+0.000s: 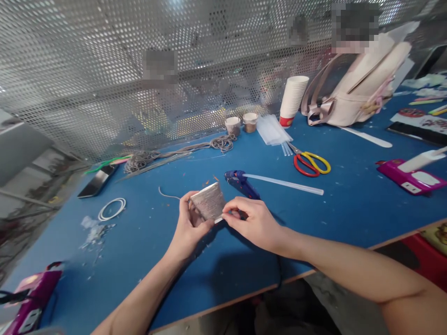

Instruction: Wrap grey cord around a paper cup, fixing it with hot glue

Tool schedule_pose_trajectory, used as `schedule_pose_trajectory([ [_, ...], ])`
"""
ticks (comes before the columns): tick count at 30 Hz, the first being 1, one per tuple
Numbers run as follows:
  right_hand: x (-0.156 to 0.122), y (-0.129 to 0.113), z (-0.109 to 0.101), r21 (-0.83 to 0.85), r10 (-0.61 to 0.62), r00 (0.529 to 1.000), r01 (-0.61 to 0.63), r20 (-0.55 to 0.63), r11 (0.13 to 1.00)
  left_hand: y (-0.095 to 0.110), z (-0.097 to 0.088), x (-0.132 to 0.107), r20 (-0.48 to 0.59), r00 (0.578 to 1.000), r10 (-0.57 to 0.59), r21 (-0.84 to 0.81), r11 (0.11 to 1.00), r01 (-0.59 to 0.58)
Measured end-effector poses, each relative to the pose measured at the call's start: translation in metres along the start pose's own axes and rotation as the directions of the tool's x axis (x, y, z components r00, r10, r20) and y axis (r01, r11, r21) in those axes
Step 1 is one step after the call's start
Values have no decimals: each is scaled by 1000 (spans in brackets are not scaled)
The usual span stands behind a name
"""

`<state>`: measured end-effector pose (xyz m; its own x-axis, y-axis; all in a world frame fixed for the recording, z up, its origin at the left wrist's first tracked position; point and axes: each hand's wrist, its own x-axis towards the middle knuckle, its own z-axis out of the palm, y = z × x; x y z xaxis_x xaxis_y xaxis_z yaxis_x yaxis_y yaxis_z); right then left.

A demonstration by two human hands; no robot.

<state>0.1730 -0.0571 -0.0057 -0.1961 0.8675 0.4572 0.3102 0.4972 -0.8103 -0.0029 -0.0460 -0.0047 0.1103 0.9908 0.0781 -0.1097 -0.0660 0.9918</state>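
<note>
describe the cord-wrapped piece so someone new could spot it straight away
Over the blue table, find the left hand. It holds the cord-wrapped piece, with the right hand at its edge. Unlike the blue glue gun nearby, its side is closely wound with grey cord.

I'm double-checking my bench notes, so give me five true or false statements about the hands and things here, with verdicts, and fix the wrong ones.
1. The left hand holds the cord-wrapped piece. True.
2. The scissors have one red and one yellow handle loop. True.
3. The right hand grips the scissors. False: it is at the edge of the cord-wrapped piece.
4. The glue gun is yellow. False: it is blue.
5. A stack of paper cups stands beside the backpack. True.
</note>
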Motion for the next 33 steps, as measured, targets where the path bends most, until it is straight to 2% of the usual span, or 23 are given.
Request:
schedule_pose_trajectory([
  [3,0,1,-1,-40,-8,1000,8,1,999,0,0,0,1,1000,-12,-37,999,12],
  [9,-1,3,-1,-107,-116,993,112,-25,988,-2,-1,0,8,999,-38,-51,998,39],
  [16,0,2,-1,-73,-53,998,50,-29,996,-2,-3,0,32,999,-33,-66,997,35],
  [33,1,3,-5,-81,-77,997,74,-28,994,-3,-8,4,99,995,-23,-117,993,34],
])
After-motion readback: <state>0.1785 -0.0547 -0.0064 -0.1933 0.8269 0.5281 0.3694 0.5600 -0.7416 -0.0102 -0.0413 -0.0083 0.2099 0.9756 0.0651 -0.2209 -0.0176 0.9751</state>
